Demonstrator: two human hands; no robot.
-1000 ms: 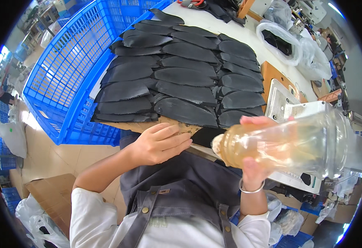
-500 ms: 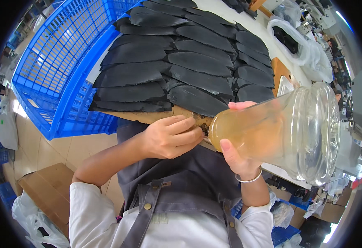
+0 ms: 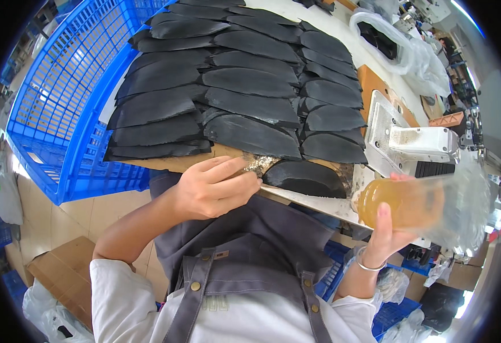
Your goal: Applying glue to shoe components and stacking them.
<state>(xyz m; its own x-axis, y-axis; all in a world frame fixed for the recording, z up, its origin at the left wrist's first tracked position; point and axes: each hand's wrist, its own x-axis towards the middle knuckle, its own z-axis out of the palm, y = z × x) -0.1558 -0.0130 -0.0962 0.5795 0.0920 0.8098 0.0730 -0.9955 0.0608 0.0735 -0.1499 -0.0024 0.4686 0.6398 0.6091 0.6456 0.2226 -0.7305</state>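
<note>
My left hand [image 3: 219, 187] is closed at the near edge of a brown board [image 3: 173, 164], beside a glossy, stained patch [image 3: 260, 166]. Whatever its curled fingers may hold is hidden. My right hand [image 3: 388, 240] grips a clear plastic bottle [image 3: 427, 200] lying sideways in the air, amber liquid gathered in its left end. The bottle's wide right end is smeared by motion. Between the hands, a single black curved piece [image 3: 306, 178] lies at the board's near edge. Behind it, black leather-like pieces [image 3: 250, 83] overlap in three columns.
A blue plastic crate [image 3: 62, 126] stands at the left of the board. Right of the pieces is a white metal machine [image 3: 424, 140] on the white table [image 3: 342, 28]. Farther back sits a clear plastic bag [image 3: 384, 43]. A cardboard box [image 3: 62, 274] is on the floor, lower left.
My right hand has carried the bottle right, uncovering the single black piece and the white machine. My left hand stays closed at the board's edge. The whole view has shifted slightly.
</note>
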